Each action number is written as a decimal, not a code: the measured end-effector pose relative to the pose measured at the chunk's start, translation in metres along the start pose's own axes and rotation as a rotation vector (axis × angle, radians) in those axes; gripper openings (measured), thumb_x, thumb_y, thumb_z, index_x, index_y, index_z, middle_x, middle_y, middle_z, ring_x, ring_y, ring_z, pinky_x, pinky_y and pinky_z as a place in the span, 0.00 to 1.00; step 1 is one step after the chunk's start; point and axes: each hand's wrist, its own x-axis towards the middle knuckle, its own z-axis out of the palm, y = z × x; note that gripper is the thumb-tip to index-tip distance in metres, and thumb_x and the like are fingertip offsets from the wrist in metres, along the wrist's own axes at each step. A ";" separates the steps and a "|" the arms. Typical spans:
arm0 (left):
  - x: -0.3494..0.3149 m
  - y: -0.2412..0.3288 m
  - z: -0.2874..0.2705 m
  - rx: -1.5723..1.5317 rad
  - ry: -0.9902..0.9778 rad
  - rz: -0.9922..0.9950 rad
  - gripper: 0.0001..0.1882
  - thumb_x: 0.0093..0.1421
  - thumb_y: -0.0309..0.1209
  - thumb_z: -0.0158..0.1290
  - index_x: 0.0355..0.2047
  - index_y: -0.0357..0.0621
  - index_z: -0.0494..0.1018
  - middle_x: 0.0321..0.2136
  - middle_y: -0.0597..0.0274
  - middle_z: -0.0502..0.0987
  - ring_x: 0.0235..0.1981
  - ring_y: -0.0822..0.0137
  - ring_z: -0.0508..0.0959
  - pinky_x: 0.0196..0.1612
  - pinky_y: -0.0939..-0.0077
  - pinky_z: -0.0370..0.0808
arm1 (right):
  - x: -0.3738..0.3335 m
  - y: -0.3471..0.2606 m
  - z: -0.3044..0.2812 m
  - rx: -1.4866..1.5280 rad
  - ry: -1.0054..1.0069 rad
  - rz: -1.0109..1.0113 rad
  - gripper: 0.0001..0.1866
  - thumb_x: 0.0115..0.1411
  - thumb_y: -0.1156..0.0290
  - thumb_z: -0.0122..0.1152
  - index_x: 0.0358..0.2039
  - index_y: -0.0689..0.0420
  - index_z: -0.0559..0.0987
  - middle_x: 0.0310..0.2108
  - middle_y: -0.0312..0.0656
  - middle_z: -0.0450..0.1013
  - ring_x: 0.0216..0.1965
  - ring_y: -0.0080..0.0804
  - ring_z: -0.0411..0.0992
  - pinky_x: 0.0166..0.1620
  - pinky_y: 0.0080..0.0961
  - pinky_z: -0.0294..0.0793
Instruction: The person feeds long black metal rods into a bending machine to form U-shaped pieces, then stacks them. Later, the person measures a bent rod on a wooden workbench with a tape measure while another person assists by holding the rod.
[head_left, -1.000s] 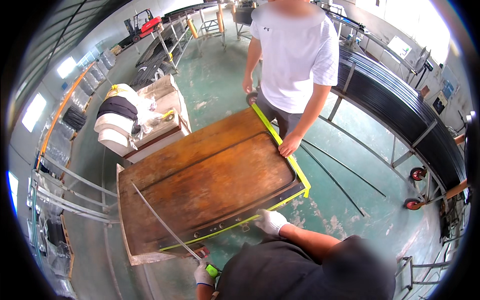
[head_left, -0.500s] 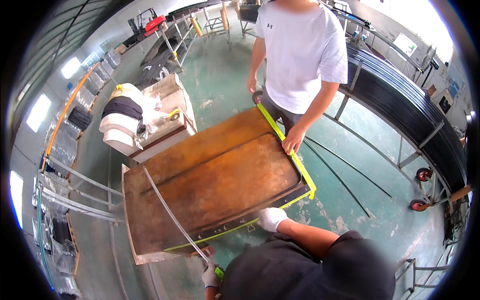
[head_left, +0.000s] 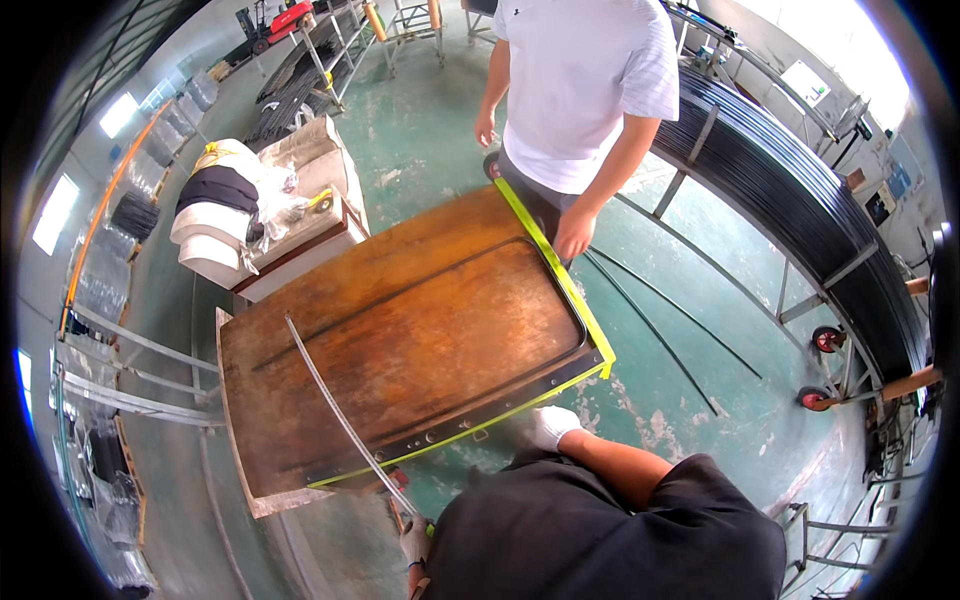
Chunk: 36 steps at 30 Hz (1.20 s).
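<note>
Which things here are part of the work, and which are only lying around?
In the work: brown board, yellow-green strip, thin metal rod, left hand, right hand.
Lying around: black rod stack, white sacks.

We see a rusty orange-brown panel [head_left: 400,350] edged by a yellow-green strip [head_left: 555,270], white gloves on our left hand [head_left: 414,541] and right hand [head_left: 551,425], our black shirt [head_left: 600,540], a co-worker's white shirt [head_left: 590,80], and a green floor [head_left: 660,390].
</note>
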 end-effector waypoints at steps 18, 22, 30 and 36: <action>0.013 0.009 -0.059 -0.384 0.191 -0.058 0.16 0.68 0.38 0.58 0.34 0.36 0.80 0.23 0.59 0.78 0.18 0.65 0.77 0.22 0.69 0.74 | 0.019 -0.053 -0.047 0.103 0.284 -0.357 0.10 0.61 0.62 0.68 0.37 0.54 0.86 0.36 0.53 0.83 0.41 0.54 0.82 0.46 0.49 0.80; 0.044 -0.042 -0.120 -0.350 0.288 -0.043 0.18 0.67 0.40 0.60 0.36 0.33 0.82 0.26 0.60 0.80 0.24 0.68 0.79 0.27 0.71 0.75 | 0.039 -0.120 -0.050 -0.004 0.275 -0.482 0.11 0.61 0.61 0.67 0.40 0.54 0.85 0.37 0.52 0.82 0.44 0.55 0.80 0.48 0.49 0.79; 0.101 -0.055 -0.212 -0.253 0.285 -0.125 0.21 0.67 0.41 0.62 0.40 0.28 0.83 0.31 0.57 0.84 0.27 0.69 0.81 0.32 0.71 0.77 | 0.055 -0.258 0.018 -0.139 0.281 -0.609 0.17 0.59 0.62 0.68 0.49 0.51 0.83 0.43 0.47 0.81 0.49 0.52 0.78 0.52 0.49 0.77; 0.140 -0.058 -0.282 -0.116 0.250 -0.135 0.22 0.67 0.43 0.61 0.40 0.30 0.84 0.27 0.58 0.84 0.24 0.68 0.81 0.30 0.70 0.77 | 0.038 -0.317 0.071 -0.226 0.344 -0.553 0.19 0.59 0.62 0.66 0.50 0.52 0.80 0.47 0.46 0.78 0.52 0.51 0.76 0.53 0.50 0.75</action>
